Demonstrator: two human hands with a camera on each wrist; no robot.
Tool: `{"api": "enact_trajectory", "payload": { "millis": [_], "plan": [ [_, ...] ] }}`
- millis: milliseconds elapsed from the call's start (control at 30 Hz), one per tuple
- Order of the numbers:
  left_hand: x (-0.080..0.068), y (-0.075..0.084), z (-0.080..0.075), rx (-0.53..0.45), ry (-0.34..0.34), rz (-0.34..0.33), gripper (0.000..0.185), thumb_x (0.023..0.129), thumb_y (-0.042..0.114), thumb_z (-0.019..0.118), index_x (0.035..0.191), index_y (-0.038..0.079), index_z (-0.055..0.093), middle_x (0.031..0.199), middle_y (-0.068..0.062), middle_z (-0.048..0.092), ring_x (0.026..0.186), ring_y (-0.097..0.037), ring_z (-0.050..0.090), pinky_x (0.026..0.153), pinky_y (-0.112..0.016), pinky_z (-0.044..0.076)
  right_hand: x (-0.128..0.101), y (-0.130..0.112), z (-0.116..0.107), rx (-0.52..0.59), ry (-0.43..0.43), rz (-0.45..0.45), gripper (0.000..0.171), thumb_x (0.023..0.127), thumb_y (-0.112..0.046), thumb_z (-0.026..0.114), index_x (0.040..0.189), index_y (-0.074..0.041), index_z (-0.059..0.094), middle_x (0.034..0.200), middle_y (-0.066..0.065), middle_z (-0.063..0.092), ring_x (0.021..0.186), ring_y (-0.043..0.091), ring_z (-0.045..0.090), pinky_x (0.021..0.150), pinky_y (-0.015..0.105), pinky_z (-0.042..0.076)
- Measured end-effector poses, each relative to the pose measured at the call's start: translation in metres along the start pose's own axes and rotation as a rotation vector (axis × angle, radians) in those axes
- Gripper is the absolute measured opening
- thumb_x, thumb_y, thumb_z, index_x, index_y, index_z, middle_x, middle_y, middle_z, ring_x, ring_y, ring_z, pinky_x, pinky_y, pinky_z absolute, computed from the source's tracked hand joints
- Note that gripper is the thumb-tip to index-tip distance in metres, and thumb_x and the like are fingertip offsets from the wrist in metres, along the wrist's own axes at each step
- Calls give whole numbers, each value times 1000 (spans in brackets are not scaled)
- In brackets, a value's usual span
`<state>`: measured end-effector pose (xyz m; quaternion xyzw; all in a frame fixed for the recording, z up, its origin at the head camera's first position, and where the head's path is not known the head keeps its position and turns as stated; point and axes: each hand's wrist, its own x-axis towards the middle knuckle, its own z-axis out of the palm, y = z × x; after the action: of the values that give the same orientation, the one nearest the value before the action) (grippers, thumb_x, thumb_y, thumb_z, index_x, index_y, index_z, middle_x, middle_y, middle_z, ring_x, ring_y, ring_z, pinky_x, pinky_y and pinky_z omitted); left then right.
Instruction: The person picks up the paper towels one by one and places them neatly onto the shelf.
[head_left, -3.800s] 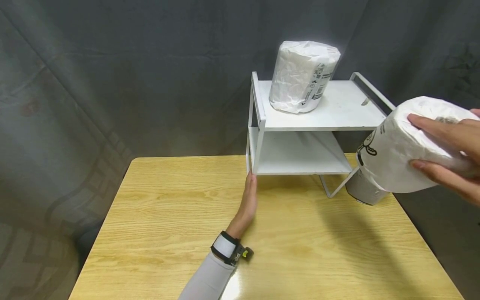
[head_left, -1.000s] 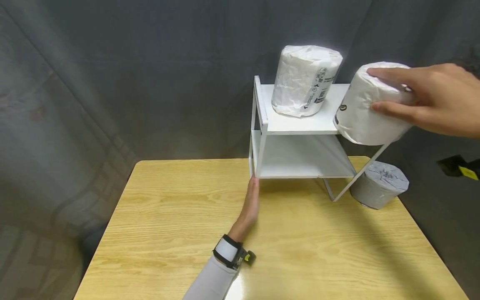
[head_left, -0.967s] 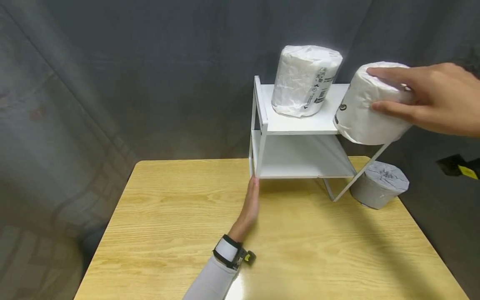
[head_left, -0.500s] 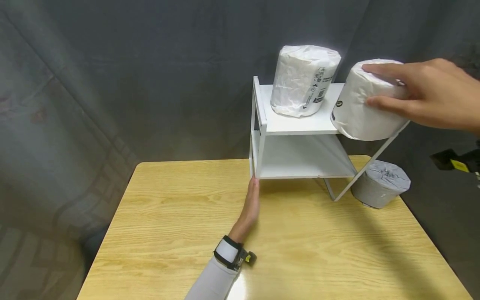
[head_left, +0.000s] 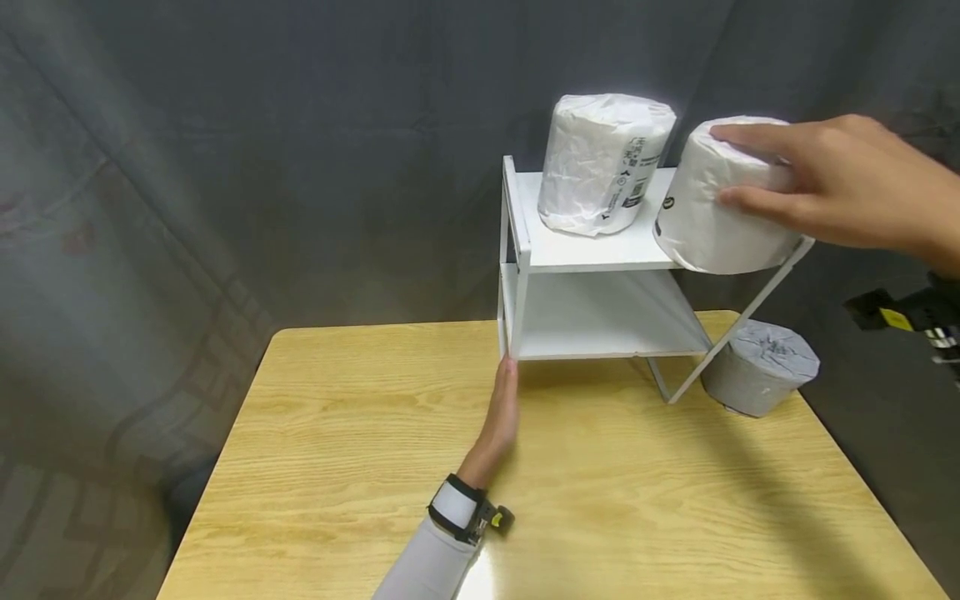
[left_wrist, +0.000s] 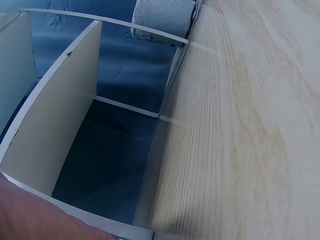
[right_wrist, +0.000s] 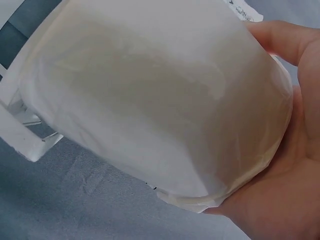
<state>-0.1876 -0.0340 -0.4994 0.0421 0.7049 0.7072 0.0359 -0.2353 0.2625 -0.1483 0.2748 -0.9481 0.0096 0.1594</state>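
Note:
My right hand [head_left: 832, 179] grips a white paper-wrapped toilet roll [head_left: 712, 217] from above, thumb on the near side. The roll overlaps the right end of the top shelf of a white two-tier rack [head_left: 592, 254]. In the right wrist view the same wrapped roll [right_wrist: 135, 100] fills most of the picture, with fingers around its end. Straight fingers of my left hand [head_left: 497, 417] rest against the rack's front left leg; the left wrist view shows part of that hand [left_wrist: 45, 220] beside the frame. A second wrapped roll [head_left: 596, 162] stands upright on the top shelf's left part.
Another wrapped roll [head_left: 765, 367] stands on the wooden table [head_left: 360, 433] just right of the rack's front right leg, near the table's right edge. Dark grey curtain [head_left: 337, 167] hangs behind and on both sides. The rack's lower shelf [head_left: 607, 321] bears nothing visible.
My right hand has carried its roll up and left from beside the rack to the top shelf's right end, drifting slightly left in the last second. My left hand has stayed against the leg.

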Motion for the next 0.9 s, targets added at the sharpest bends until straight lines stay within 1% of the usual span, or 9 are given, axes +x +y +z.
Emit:
{"api": "enact_trajectory", "payload": {
  "millis": [100,267,400,567,767,900],
  "plan": [
    [0,1,0,5,8,-5,73,115,54,13,171,8,5,177,-16,9,163,-35,9,130,-59,9,3,0,0,-10,-14,-10,64,101,-28,73,155,-1,51,82,18,69,61,20,50,52,28,35],
    [1,2,0,12,12,-16,73,114,55,13,171,9,5,177,-16,9,163,-34,10,131,-59,9,7,2,3,-20,-11,-19,64,102,-28,71,155,2,49,86,23,69,63,23,53,51,29,36],
    [0,3,0,18,10,-17,73,115,54,14,171,9,6,177,-16,9,163,-34,10,131,-58,10,8,3,8,-33,7,-24,65,101,-26,71,154,4,48,93,29,69,65,28,56,52,31,37],
    [0,3,0,4,-3,-18,74,114,55,13,171,9,4,177,-16,8,163,-35,9,130,-59,9,9,4,11,-38,37,-33,65,101,-26,70,153,6,49,95,33,68,66,32,57,54,35,37],
    [0,2,0,-1,-8,-4,73,115,52,13,171,6,4,177,-16,7,163,-35,9,131,-58,9,13,6,13,-39,68,-52,64,101,-28,69,153,5,50,101,37,68,69,38,59,56,41,39],
    [1,1,1,-4,-3,-6,73,115,52,13,170,5,5,177,-17,8,163,-35,10,131,-58,10,16,6,15,-38,80,-59,63,101,-29,68,153,3,50,103,36,68,71,41,60,55,42,38]
  ]
}}
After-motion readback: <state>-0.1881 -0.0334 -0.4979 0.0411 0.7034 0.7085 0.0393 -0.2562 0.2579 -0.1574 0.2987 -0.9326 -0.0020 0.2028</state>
